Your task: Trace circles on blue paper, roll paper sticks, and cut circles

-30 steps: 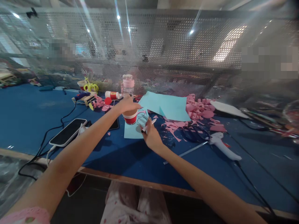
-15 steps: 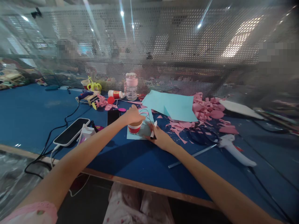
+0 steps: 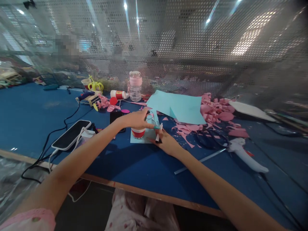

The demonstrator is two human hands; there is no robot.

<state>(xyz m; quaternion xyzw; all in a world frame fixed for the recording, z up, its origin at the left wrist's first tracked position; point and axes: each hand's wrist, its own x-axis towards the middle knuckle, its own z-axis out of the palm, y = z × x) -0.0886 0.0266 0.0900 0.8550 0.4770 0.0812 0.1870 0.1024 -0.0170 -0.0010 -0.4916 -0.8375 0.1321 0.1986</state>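
A small red-and-white paper cup (image 3: 138, 132) stands upside down on a piece of light blue paper (image 3: 144, 136) with black circles drawn on it. My left hand (image 3: 137, 119) lies on top of the cup, fingers stretched toward the right. My right hand (image 3: 166, 142) rests just right of the cup, closed on a white marker (image 3: 158, 134) whose tip touches the paper beside the cup.
A larger light blue sheet (image 3: 178, 106) and a pile of pink paper scraps (image 3: 214, 112) lie behind. A clear bottle (image 3: 135, 86), a glue gun (image 3: 243, 155), black scissors (image 3: 209, 138), a phone (image 3: 71, 134) with cables and a second dark phone (image 3: 115, 118) sit on the blue table (image 3: 29, 109).
My left hand has flattened over the cup and reached its fingers rightward. The right hand with the marker dropped from a raised position onto the paper beside the cup.
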